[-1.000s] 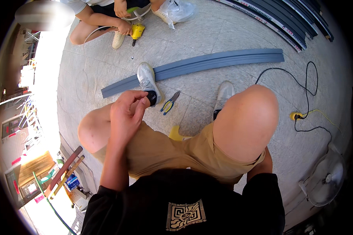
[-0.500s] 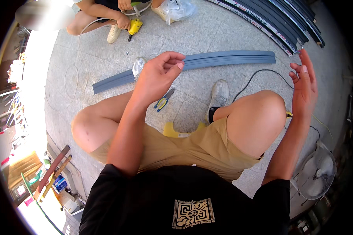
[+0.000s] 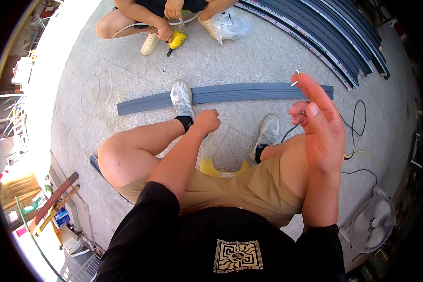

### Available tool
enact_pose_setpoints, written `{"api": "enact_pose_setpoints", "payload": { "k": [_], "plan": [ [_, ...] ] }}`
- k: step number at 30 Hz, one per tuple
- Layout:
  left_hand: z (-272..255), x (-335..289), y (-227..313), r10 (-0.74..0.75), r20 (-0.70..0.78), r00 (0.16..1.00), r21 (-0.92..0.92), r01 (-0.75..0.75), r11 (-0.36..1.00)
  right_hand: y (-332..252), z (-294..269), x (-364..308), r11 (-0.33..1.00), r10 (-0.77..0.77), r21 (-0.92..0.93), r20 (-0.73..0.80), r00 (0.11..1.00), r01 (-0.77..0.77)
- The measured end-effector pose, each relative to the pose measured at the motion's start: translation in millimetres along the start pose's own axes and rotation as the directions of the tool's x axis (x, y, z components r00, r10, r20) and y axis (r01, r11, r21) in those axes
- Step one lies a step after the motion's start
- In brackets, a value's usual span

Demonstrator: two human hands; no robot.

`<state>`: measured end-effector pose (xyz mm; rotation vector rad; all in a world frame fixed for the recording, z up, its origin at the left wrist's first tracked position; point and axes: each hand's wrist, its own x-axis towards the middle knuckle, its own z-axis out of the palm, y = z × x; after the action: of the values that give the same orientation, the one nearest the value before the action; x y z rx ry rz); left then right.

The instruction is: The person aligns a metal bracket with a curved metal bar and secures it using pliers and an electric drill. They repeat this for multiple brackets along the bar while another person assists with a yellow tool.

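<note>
Screw (image 3: 294,78), small and pale, between right fingertips (image 3: 301,81)

Looks like an outdoor work yard or a small building site, not anybody's home. The ground is a rough concrete floor (image 3: 249,61) in bright sun, with a stack of long dark metal rails (image 3: 333,33) along one edge and a single grey rail (image 3: 230,94) laid out flat. There's a yellow power drill (image 3: 176,40), loose black cables (image 3: 362,141), a floor fan (image 3: 373,224), and scrap timber (image 3: 51,202) piled off to the side.
</note>
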<state>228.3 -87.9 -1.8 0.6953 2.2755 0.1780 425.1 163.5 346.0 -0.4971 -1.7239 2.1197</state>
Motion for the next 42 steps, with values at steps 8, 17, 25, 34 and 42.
{"api": "enact_pose_setpoints", "payload": {
  "k": [8, 17, 25, 34, 42],
  "plan": [
    [74, -3, -27, -0.219, 0.057, 0.974, -0.121, 0.224, 0.967, 14, -2, 6, 0.968, 0.249, -0.017, -0.051, 0.967, -0.250],
    [85, 10, -18, -0.246, -0.061, 0.967, 0.169, 0.253, 0.953, 23, 9, 35, 0.910, 0.414, 0.024, 0.033, 0.910, -0.414],
    [125, 26, -48, -0.189, -0.157, 0.969, 0.240, 0.223, 0.945, 28, 18, 44, 0.939, 0.308, -0.192, 0.107, 0.945, -0.284],
    [93, 10, -18, -0.172, 0.090, 0.981, 0.038, 0.170, 0.985, 28, 26, 38, 0.928, 0.252, -0.298, 0.053, 0.966, -0.226],
    [27, 6, 65, 0.096, 0.156, 0.983, -0.133, -0.075, 0.988, 31, 28, 22, 0.900, -0.006, -0.436, 0.035, 0.999, 0.021]
  ]
}}
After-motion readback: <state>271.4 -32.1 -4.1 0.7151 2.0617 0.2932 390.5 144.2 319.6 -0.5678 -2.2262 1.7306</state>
